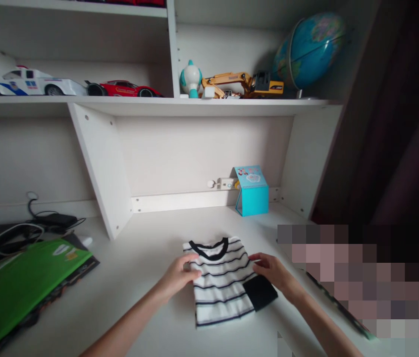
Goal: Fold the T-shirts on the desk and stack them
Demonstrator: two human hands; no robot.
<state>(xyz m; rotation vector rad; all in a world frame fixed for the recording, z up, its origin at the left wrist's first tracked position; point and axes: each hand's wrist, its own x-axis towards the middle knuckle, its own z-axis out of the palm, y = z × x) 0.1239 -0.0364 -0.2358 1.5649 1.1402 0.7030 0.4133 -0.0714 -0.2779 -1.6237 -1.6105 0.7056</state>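
A white shirt (220,287) with dark stripes and a black round collar lies on the desk, collar toward the back. It appears folded into a compact shape. A black piece of it (260,292) sticks out at the lower right. My left hand (178,278) rests at the shirt's left edge, index finger and thumb apart on the striped cloth. At the opposite edge, above the black piece, my right hand (271,270) touches the fabric with its fingers loosely apart. The undersides of both hands are hidden.
On the white desk (138,277), a green folder (34,277) and cables (51,218) lie left. A turquoise desk calendar (254,201) stands behind the shirt, beside a wall socket (227,184). The shelf above holds toy cars (124,89), a toy excavator (246,84) and a globe (317,49). Lower right is pixelated.
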